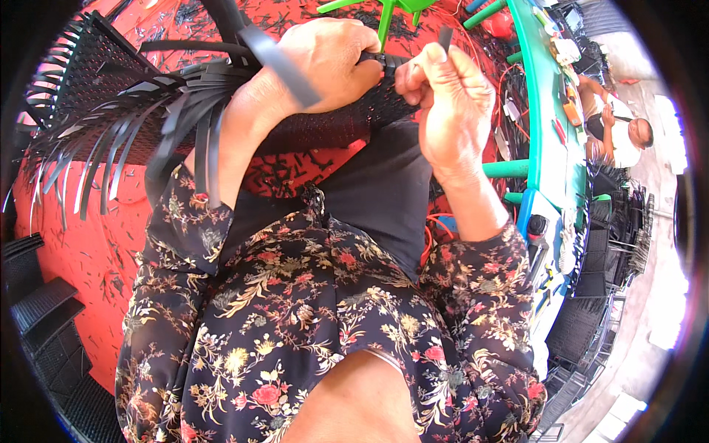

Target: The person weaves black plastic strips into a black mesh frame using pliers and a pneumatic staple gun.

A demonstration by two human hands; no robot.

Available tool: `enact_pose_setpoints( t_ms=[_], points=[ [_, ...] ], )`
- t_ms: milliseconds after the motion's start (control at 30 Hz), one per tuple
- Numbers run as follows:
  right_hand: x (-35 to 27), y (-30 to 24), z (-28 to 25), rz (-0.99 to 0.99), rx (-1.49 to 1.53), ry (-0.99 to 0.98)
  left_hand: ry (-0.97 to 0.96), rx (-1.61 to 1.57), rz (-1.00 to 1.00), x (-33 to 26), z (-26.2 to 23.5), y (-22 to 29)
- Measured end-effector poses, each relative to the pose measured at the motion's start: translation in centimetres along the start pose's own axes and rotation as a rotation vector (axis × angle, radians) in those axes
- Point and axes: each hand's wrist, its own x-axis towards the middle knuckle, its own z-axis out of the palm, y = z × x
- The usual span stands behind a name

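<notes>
A black woven plastic-wicker frame (pixel 317 134) lies across my lap, a fan of loose flat strips (pixel 193 94) trailing off its left side. My left hand (pixel 325 60) is closed on the frame's edge near the middle, thumb and fingers pressed together there. Just right of it, my right hand (pixel 459 111) is closed in a pinch on a flat black strip (pixel 445 37), whose end sticks up above the thumb. One loose strip crosses in front of my left wrist, smeared by motion. The fingertips of both hands are partly hidden.
Black strip scraps litter the red floor covering (pixel 96 284). A green stool (pixel 387 13) stands ahead. To the right runs a green table (pixel 543 125) with small tools. Another person (pixel 624 136) sits beyond it. Black woven pieces (pixel 44 299) are piled at lower left.
</notes>
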Motion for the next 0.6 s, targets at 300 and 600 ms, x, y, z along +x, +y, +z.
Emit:
enact_pose_setpoints(
  t_ms=[300,600],
  points=[
    [1.9,-4.0,-0.8,0.113,-0.405,-0.195,0.048,0.146,-0.09,-1.0,1.4,1.9],
    [9.1,0.0,-0.1,-0.372,-0.867,-0.113,0.061,0.206,-0.023,-0.8,0.3,3.4]
  ],
)
